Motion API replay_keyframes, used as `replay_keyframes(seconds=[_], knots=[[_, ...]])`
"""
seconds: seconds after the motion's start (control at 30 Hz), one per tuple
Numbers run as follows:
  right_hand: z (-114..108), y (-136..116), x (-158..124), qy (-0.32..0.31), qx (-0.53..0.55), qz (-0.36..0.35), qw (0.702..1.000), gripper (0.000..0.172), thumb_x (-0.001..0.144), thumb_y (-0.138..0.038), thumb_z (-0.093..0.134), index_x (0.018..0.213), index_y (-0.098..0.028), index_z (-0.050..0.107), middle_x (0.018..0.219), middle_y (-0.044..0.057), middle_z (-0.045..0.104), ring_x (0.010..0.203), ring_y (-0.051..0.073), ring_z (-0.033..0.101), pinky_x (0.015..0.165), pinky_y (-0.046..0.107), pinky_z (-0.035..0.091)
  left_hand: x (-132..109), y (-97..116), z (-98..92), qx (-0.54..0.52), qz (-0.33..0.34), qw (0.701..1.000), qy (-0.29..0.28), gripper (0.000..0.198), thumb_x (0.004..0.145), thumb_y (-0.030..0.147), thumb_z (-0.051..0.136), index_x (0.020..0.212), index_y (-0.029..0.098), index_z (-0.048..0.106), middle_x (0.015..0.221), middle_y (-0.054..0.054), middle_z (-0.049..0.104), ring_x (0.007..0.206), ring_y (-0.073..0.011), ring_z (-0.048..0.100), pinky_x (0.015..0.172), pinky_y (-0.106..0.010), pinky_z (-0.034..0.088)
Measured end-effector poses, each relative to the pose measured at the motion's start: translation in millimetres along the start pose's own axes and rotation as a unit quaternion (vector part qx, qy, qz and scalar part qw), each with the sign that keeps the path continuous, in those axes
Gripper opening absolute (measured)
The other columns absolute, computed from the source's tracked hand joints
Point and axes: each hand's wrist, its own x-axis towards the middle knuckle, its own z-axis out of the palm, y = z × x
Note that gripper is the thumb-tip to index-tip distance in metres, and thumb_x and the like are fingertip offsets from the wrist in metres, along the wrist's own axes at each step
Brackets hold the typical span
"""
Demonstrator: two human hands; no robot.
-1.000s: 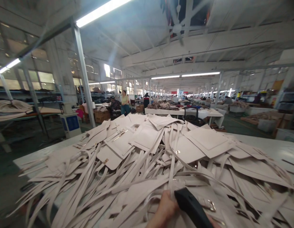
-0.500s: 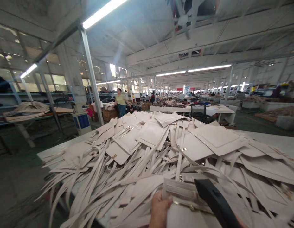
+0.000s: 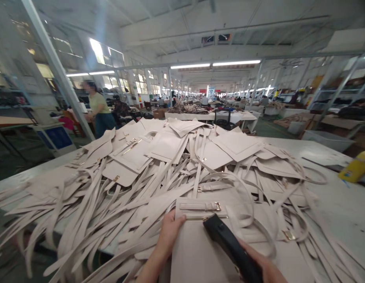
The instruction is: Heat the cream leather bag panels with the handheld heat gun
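Observation:
My left hand [image 3: 168,232] grips the left edge of a beige bag panel [image 3: 194,251], thumb on top. This panel carries a strap with a gold buckle near its top and a gold zipper just below. In my right hand [image 3: 263,262] is a long black handheld tool [image 3: 229,243], its exact kind unclear; its tip lies over the panel close to the zipper. Around both hands spreads a heap of similar beige bag pieces [image 3: 167,147] with long loose straps [image 3: 94,196] and gold fittings.
The heap rests on a pale table [image 3: 341,212], straps hanging over its left front. A yellow container [image 3: 356,167] stands at the right edge. Beyond are a person in a yellow top [image 3: 98,104], a metal post [image 3: 60,74], another table [image 3: 188,116] with material and a grey bin [image 3: 327,139].
The view has turned right, bringing the yellow container into sight. The black tool's tip has moved down onto the panel by the zipper. The background person has turned sideways.

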Motion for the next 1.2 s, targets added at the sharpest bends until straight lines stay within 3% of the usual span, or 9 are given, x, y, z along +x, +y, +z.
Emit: replay_keyframes(seconds=[0.1,0.17,0.3,0.37,0.5,0.67,0.8,1.0,1.2], knots=[[22.3,-25.1,16.1,-0.095,0.048,0.030,0.994,0.081,0.047,-0.012,0.055,0.127,-0.015,0.043,0.078,-0.001,0.064,0.051,0.013,0.051,0.043,0.019,0.039,2.5,-4.5,0.0,0.037,0.009,0.999,-0.007,0.037,0.059,0.032,0.063,0.089,0.010,0.065,0.079,-0.007,0.069,0.080,-0.0258,0.061,0.069,-0.033,0.048],[31.9,-39.5,25.5,-0.073,0.064,0.038,0.995,0.083,0.049,-0.011,0.053,0.130,-0.016,0.037,0.057,-0.007,0.053,0.039,0.009,0.039,0.035,0.018,0.032,3.9,-6.6,0.0,0.047,0.015,0.999,0.005,0.038,0.058,0.031,0.062,0.090,0.011,0.065,0.080,-0.006,0.069,0.080,-0.0260,0.061,0.070,-0.033,0.048],[23.1,-50.2,29.6,0.083,0.018,0.001,0.996,0.082,0.058,-0.020,0.055,0.134,-0.014,0.027,0.067,-0.002,0.056,0.043,0.012,0.046,0.038,0.023,0.041,5.1,-5.6,-0.7,0.052,0.020,0.998,0.030,0.040,0.058,0.028,0.061,0.095,0.011,0.063,0.082,-0.006,0.069,0.089,-0.0273,0.060,0.072,-0.033,0.048],[8.6,-45.6,22.9,0.116,-0.022,0.006,0.993,0.082,0.060,-0.022,0.055,0.135,-0.013,0.024,0.067,-0.002,0.057,0.045,0.014,0.049,0.039,0.024,0.043,5.4,-4.3,-1.0,0.056,0.024,0.998,0.025,0.040,0.060,0.027,0.060,0.096,0.011,0.062,0.083,-0.006,0.069,0.091,-0.0277,0.059,0.074,-0.033,0.047],[-6.7,-25.7,5.5,0.055,-0.034,0.041,0.997,0.082,0.058,-0.018,0.052,0.136,-0.015,0.024,0.061,-0.004,0.054,0.040,0.012,0.043,0.036,0.022,0.036,6.4,-4.6,-0.4,0.066,0.035,0.997,0.019,0.038,0.061,0.026,0.059,0.095,0.011,0.063,0.083,-0.006,0.069,0.091,-0.0277,0.059,0.075,-0.033,0.047],[21.8,-22.2,11.8,0.028,-0.025,0.011,0.999,0.079,0.050,-0.007,0.047,0.128,-0.015,0.042,0.092,0.003,0.062,0.049,0.011,0.044,0.040,0.020,0.030,6.4,-9.1,1.4,0.121,0.056,0.991,0.009,0.036,0.063,0.028,0.059,0.094,0.011,0.064,0.086,-0.007,0.069,0.090,-0.0280,0.060,0.076,-0.035,0.047],[38.0,-41.5,33.4,0.041,-0.013,0.000,0.999,0.074,0.057,-0.008,0.050,0.130,-0.018,0.039,0.060,-0.005,0.056,0.042,0.010,0.042,0.038,0.018,0.034,7.2,-13.1,-0.1,0.156,0.075,0.985,-0.003,0.036,0.064,0.028,0.058,0.094,0.010,0.064,0.090,-0.009,0.068,0.092,-0.0289,0.059,0.080,-0.036,0.045],[-0.9,-44.6,16.9,0.155,-0.047,0.040,0.986,0.079,0.069,-0.018,0.049,0.139,-0.019,0.012,0.046,-0.009,0.050,0.038,0.013,0.047,0.036,0.021,0.041,10.8,-22.9,-8.3,0.124,0.060,0.990,0.010,0.042,0.067,0.031,0.056,0.102,0.009,0.060,0.088,-0.008,0.068,0.093,-0.0283,0.059,0.079,-0.037,0.047],[-45.9,-38.2,-15.1,0.045,-0.009,0.122,0.991,0.084,0.060,-0.017,0.048,0.137,-0.020,0.016,0.054,-0.004,0.059,0.038,0.013,0.052,0.032,0.018,0.040,10.5,-24.4,-6.4,0.166,0.072,0.983,0.020,0.041,0.067,0.033,0.055,0.102,0.012,0.061,0.093,-0.007,0.068,0.093,-0.0266,0.059,0.085,-0.037,0.045]])
